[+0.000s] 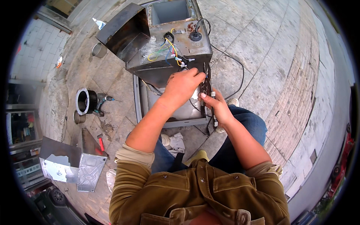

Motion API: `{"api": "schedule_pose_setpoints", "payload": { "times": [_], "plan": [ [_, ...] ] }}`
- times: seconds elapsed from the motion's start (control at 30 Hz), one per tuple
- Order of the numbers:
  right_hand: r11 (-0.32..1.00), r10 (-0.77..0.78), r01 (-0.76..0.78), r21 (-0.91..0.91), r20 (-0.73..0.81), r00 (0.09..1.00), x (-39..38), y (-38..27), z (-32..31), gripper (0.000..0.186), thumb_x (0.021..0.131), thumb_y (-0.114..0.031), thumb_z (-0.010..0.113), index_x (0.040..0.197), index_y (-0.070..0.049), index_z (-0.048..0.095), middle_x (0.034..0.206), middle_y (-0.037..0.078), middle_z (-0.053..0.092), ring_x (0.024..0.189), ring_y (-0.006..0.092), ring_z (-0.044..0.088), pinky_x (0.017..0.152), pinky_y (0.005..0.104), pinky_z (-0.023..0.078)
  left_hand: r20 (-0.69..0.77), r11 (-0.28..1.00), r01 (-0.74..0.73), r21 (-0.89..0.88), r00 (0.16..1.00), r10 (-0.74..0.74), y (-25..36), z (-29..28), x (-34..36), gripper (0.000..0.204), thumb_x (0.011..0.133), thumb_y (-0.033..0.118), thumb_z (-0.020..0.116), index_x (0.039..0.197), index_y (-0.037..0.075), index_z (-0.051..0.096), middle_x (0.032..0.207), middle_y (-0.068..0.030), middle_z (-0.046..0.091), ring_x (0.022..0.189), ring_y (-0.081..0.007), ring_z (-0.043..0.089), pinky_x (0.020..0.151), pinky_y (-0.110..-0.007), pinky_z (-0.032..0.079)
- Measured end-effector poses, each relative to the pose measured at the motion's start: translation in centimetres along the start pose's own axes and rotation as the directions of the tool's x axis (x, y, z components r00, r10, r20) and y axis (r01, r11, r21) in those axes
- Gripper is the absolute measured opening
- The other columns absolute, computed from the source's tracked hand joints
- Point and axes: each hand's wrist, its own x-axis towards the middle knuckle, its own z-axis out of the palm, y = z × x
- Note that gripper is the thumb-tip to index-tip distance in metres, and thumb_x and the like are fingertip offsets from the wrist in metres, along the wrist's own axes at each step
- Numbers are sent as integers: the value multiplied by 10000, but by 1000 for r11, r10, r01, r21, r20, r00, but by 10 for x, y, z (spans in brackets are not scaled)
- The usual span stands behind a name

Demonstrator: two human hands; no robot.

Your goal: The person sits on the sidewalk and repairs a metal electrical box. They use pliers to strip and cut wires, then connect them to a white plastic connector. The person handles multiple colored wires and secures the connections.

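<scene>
Both my hands are over the front edge of an opened grey metal appliance housing (pixel 155 73). My left hand (pixel 184 85) is pinched at the upper part of a long dark strip with small parts along it (pixel 205 87). What its fingertips hold is hidden. My right hand (pixel 218 107) grips the same strip lower down, its thumb on top. Beyond my left hand, yellow, blue and green wires (pixel 173 47) with white connectors lie over the housing. A black cable gland (pixel 195 35) sits on the top surface.
A black power cable (pixel 242 75) curves over the paving on the right. To the left are a fan wheel (pixel 87 101), a cordless drill (pixel 99 105), a red-handled hammer (pixel 101 143) and loose metal panels (pixel 92 172). A metal ring (pixel 99 50) lies near the raised dark cover (pixel 125 28).
</scene>
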Motion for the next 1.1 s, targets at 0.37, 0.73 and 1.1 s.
{"api": "schedule_pose_setpoints", "payload": {
  "times": [0.37, 0.73, 1.1],
  "plan": [
    [941, -252, 283, 187, -176, 952, 3, -4, -9, 499, 882, -289, 666, 1233, -2, 455, 924, 36, 543, 807, 116, 498, 750, 261, 412, -233, 959, -66, -276, 972, -1, 19, 21, 32, 127, 824, 125, 608, 942, 78, 604, 840, -89, 537, 839, -294, 581, 671, -415, 482],
    [862, -276, 337, 379, -207, 939, 5, -16, -42, 304, 945, -289, 553, 1086, -24, 506, 759, 31, 464, 645, 140, 431, 619, 293, 379, -251, 920, 24, -390, 959, -132, 13, 27, 36, 120, 910, 132, 592, 992, 52, 628, 848, -124, 578, 740, -323, 594, 639, -399, 470],
    [957, -228, 211, 201, 71, 971, 0, -17, -31, 522, 866, -277, 666, 1259, 10, 479, 961, 48, 599, 880, 138, 548, 837, 279, 415, -56, 633, 164, -757, 948, -312, -6, 18, 24, 131, 952, 87, 548, 1045, -6, 550, 864, -46, 649, 721, -91, 580, 656, -255, 482]
  ]
}}
